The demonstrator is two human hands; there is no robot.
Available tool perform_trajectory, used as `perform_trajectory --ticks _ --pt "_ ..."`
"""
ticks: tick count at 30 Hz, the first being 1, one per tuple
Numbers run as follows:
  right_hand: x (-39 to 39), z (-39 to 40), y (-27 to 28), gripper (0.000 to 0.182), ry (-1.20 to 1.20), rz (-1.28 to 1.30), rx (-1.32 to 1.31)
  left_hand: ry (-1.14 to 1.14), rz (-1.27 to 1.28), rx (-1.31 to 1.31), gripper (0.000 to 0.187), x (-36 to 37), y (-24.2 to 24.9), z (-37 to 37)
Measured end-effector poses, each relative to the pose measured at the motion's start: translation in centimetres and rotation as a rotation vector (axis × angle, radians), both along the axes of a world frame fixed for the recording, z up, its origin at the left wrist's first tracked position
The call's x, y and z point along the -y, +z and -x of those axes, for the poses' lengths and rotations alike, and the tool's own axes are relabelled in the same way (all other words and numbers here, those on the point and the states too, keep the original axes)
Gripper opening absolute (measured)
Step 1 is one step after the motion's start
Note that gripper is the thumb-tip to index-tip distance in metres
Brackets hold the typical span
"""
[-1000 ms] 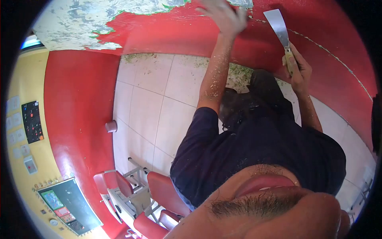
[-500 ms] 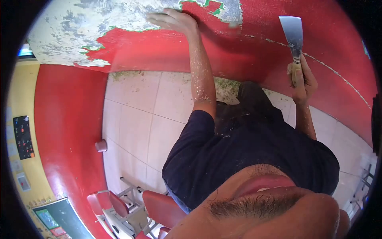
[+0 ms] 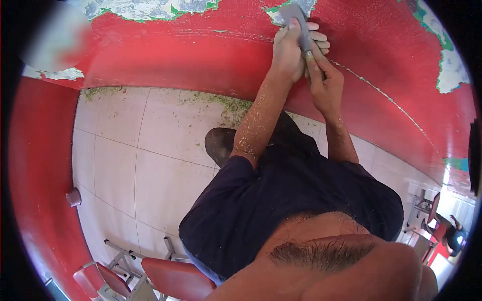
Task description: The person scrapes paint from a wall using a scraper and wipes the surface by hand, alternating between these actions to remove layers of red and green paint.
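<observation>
My right hand is closed around the handle of a paint scraper with a broad metal blade. My left hand grips the blade, its thumb lying along the face and its fingers coming out behind. The blade tip overlaps a small bare patch edged in green on the red wall. Pale flakes cling to my left forearm.
Larger stripped patches mark the wall at upper left and right. Green paint chips litter the tiled floor along its base. Red chairs stand behind at lower left. Another person appears at far right.
My left hand has left the stripped wall area and now grips the scraper blade. My right hand has brought the scraper leftward to meet it. The view has shifted right.
</observation>
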State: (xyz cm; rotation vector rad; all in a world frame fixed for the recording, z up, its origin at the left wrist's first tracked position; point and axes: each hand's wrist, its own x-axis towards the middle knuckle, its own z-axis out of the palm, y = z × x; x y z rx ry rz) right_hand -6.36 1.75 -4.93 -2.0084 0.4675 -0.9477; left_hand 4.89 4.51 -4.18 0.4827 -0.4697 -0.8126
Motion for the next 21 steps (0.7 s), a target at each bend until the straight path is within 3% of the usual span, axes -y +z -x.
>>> perform_trajectory --ticks 2,4,8,14,18,21 --pt "-0.3 -0.9 0.0 0.021 -0.028 0.156 0.025 -0.035 0.052 -0.143 0.045 -0.4 0.0 -0.1" --pt "-0.9 0.0 -0.1 0.024 -0.042 0.089 -0.052 -0.069 0.019 -0.256 0.035 -1.2 0.3 0.7" --pt "-2.5 -0.4 1.3 0.027 -0.073 0.044 -0.171 -0.068 -0.029 -0.251 0.035 -1.3 0.5 0.3" --pt "-1.9 -1.5 1.7 0.024 -0.066 0.244 -0.050 -0.007 -0.077 -0.231 0.032 -1.5 2.0 -0.4" --pt "-2.0 -0.2 0.5 0.024 -0.136 0.306 -0.068 -0.134 -0.144 -0.278 0.033 -1.2 0.5 1.2" --pt "-1.9 -0.3 0.4 0.024 -0.160 0.327 -0.024 -0.027 -0.096 -0.157 0.034 -0.4 1.2 0.0"
